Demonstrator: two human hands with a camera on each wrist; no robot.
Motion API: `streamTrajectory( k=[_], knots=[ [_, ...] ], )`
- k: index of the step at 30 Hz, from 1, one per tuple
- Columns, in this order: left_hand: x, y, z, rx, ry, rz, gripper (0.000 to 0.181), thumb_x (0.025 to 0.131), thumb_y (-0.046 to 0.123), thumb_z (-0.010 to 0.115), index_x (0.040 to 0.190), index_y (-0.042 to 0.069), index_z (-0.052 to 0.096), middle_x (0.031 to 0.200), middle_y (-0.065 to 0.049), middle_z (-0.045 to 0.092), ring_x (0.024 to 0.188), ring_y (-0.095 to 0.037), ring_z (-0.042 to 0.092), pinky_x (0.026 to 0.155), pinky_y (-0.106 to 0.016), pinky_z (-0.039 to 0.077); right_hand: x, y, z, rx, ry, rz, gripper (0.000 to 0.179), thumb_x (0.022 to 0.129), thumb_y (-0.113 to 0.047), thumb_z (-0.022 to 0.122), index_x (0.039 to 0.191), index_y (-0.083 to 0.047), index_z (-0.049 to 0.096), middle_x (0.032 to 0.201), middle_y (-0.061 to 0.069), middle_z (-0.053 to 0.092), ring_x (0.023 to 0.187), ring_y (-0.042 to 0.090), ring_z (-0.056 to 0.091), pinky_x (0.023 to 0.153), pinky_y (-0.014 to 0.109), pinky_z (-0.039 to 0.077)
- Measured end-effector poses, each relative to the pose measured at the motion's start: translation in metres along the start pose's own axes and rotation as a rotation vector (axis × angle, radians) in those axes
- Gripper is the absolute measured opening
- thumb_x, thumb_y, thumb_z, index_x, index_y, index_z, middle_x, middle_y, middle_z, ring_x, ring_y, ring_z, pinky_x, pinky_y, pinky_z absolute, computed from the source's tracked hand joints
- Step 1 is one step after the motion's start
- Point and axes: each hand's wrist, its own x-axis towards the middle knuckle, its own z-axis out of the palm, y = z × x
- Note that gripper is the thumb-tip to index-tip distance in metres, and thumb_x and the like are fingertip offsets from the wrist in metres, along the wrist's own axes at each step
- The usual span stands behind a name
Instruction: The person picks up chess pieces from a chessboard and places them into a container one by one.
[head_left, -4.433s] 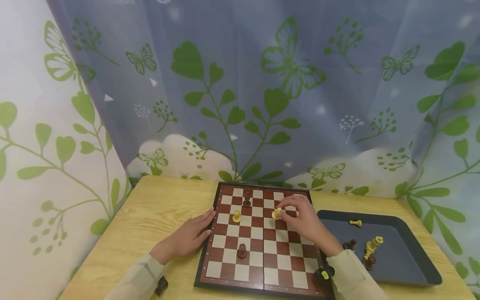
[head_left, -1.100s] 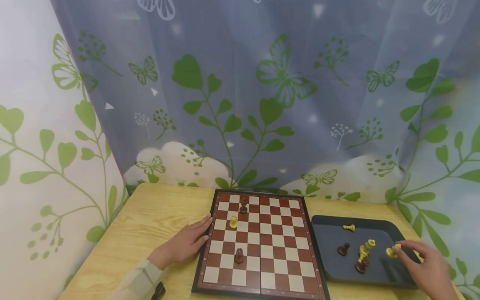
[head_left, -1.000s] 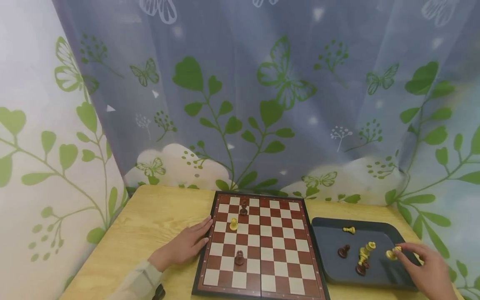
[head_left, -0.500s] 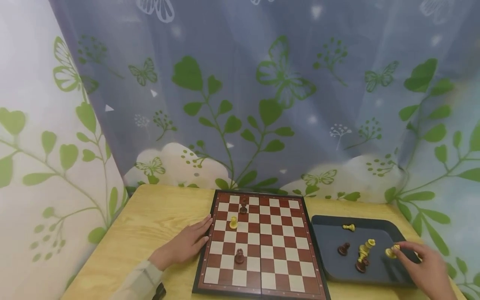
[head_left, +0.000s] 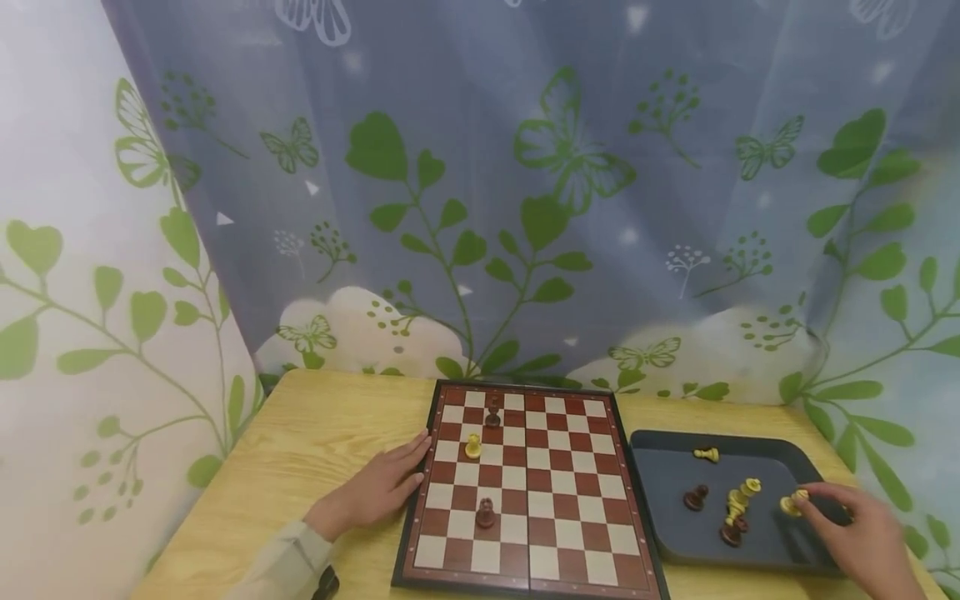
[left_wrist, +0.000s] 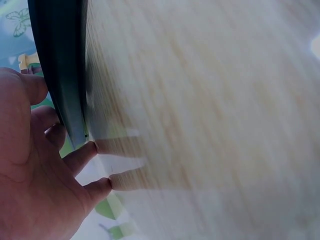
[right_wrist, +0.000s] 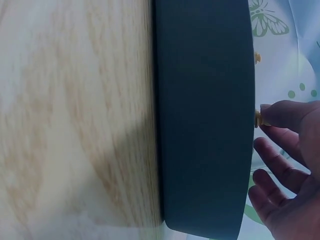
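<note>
A person's right hand [head_left: 862, 529] pinched a yellow chess piece [head_left: 792, 504] over the tray [head_left: 663, 467], near its right edge; the left hand [head_left: 369, 493], fingers extended, touched the left edge of a chessboard [head_left: 577, 508] bearing three more pieces [head_left: 473, 447].

Soft, even light across the head view, the curtain [head_left: 465, 250] a touch hazy! Left wrist now: white glare flares at the right edge, the tabletop [left_wrist: 225, 100] smears pale, streaks beside the left hand [left_wrist: 40, 170] perhaps shadows, perhaps reflections. Right wrist: a broad, soft-edged shadow dims the tabletop.
</note>
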Motion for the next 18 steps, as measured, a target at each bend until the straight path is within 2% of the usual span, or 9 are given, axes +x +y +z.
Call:
streamTrajectory(
  k=[9, 18],
  knots=[
    [-0.0011, 0.0004, 0.0016, -0.008, -0.014, -0.006, 0.058, 0.111, 0.028, 0.041, 0.159, -0.002, 0.027, 0.167, -0.017, 0.022, 0.149, -0.044, 0.032, 0.111, -0.077, 0.026, 0.0030, 0.0011, -0.0012, -0.014, -0.048, -0.004, 0.022, 0.090, -0.007, 0.075, 0.106, 0.008, 0.073, 0.112, 0.037, 0.066, 0.101, 0.058, 0.057, 0.073, 0.065, 0.048],
    [0.0010, 0.0008, 0.0048, -0.020, -0.014, -0.007, 0.058, 0.111, 0.028, 0.040, 0.160, -0.001, 0.025, 0.168, -0.017, 0.022, 0.149, -0.043, 0.032, 0.111, -0.078, 0.024, 0.0003, 0.0036, -0.0008, -0.028, -0.022, -0.025, 0.022, 0.088, -0.006, 0.077, 0.103, 0.009, 0.073, 0.112, 0.039, 0.064, 0.100, 0.059, 0.056, 0.075, 0.065, 0.046]
  ],
)
